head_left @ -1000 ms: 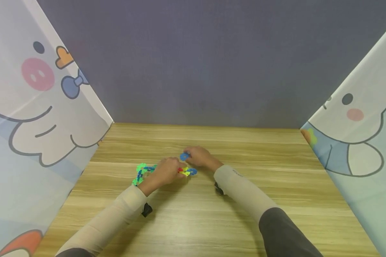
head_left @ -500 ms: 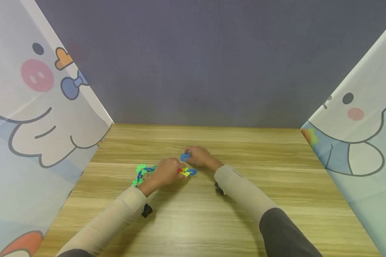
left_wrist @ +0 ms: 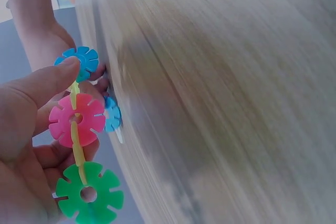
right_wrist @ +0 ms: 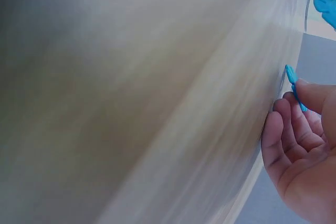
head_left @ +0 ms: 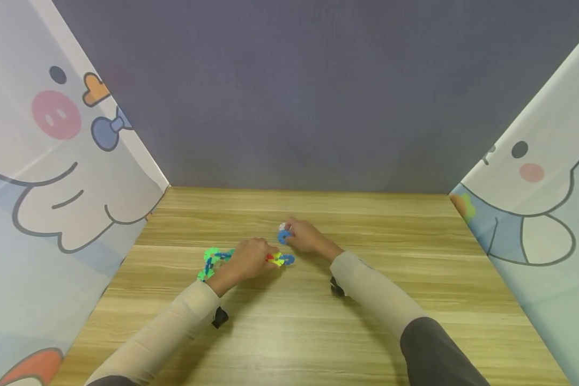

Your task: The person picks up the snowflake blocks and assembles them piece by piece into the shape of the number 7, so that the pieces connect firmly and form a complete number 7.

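In the head view my left hand [head_left: 249, 258] grips a chain of notched plastic discs. Green discs [head_left: 211, 254] form its left end, and a yellow disc [head_left: 279, 259] and a blue disc [head_left: 288, 260] its right end. The left wrist view shows the thumb on the blue end disc [left_wrist: 86, 62], with a pink disc [left_wrist: 79, 119] and a green disc [left_wrist: 90, 191] joined by edge-on yellow ones. Farther back, my right hand [head_left: 305, 236] pinches a separate blue disc [head_left: 284, 237], seen edge-on in the right wrist view. A white disc [head_left: 282, 226] is at its fingertips; whether they are joined, I cannot tell.
Both hands work over a wood-grain table [head_left: 391, 300]. A grey panel [head_left: 289, 107] stands along its back edge. Cartoon-printed panels [head_left: 77, 177] flank the left and right sides.
My right hand has shifted slightly right with the blue disc, and the white disc now shows by its fingertips. The left hand and its chain have stayed nearly still.
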Tool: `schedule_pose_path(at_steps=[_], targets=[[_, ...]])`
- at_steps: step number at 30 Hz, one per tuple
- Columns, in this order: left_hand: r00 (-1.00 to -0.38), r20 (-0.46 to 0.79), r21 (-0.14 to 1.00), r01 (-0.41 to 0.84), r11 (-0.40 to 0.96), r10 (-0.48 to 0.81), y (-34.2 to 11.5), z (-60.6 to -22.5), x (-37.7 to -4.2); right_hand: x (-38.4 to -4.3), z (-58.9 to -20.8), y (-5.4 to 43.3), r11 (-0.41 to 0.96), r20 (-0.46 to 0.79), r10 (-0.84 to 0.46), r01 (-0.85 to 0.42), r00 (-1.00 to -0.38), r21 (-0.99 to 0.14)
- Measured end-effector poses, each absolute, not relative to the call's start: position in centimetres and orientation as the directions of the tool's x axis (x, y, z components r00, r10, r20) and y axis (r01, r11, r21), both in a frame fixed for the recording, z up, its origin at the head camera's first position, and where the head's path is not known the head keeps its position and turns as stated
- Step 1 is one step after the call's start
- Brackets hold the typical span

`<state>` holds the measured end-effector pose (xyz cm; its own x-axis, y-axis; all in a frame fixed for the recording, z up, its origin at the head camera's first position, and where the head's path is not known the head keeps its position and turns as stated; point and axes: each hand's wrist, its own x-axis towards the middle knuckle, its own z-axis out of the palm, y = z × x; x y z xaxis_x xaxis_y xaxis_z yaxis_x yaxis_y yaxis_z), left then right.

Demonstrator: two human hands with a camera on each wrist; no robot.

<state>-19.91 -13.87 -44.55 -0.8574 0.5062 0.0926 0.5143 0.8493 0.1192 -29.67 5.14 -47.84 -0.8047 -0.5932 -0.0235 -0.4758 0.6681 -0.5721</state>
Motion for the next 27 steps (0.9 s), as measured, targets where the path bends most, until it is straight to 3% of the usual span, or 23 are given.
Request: schedule_pose_path(at_steps=[17,27], targets=[[-0.862,0.094,0.126,0.506,0.853,0.497,-13.6,-44.2,-19.9,-28.2,-47.0,8.3,0.577,-0.001,-0.635,-0.474,-0.773,-0.665],[-0.889,0.049,0.214,0.454,0.865,0.455,-13.4,-43.9,-19.8,-27.4,-47.0,10.6,0.512,-0.101,-0.657,-0.344,-0.747,-0.787]])
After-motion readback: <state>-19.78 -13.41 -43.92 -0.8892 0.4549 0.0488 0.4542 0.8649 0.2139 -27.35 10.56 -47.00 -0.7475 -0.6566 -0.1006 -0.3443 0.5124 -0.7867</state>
